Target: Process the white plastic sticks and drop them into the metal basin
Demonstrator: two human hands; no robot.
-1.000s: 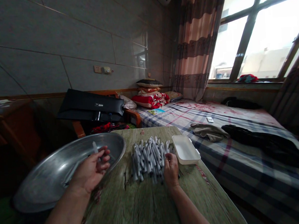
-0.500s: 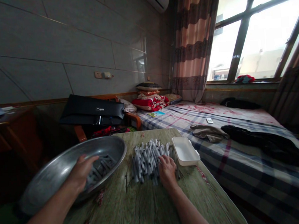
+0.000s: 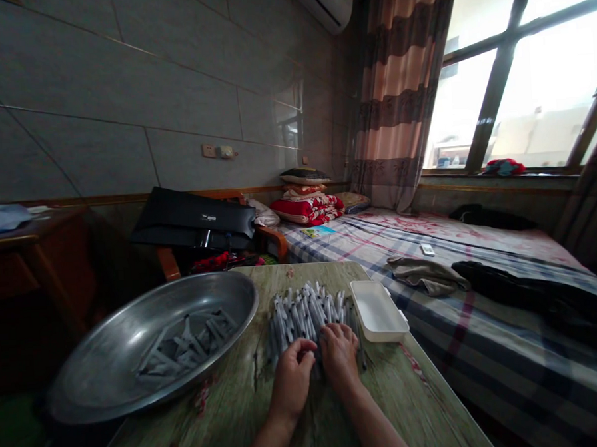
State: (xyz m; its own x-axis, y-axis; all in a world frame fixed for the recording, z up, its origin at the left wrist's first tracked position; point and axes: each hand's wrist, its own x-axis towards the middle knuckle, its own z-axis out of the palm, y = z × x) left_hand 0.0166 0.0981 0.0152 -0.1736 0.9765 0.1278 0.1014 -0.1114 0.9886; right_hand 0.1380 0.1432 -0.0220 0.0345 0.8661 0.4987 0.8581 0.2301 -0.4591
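A heap of pens (image 3: 303, 310), whitish and clear with dark ends, lies on the wooden-topped table (image 3: 229, 420). At the heap's near edge is my left hand (image 3: 292, 377), thumb and forefinger pinched together; what they hold, if anything, is hidden. Close beside it on the right, my right hand (image 3: 339, 351) has its fingers curled down over the near pens, the fingertips partly hidden among them. To the left, a large metal basin (image 3: 99, 347) holds several loose pale, slim pieces (image 3: 185, 349) that look like pens or their wrappers.
A white plastic box (image 3: 378, 313) stands right of the heap, near the table's right edge. Beyond that edge is a bed (image 3: 486, 360) with a grey cloth (image 3: 426, 275) and dark clothing. A black monitor (image 3: 193, 219) leans on a wooden chair behind the basin.
My left hand has left the basin and moved right to the near edge of the pen heap. My right hand stays at the heap. The view has shifted slightly left.
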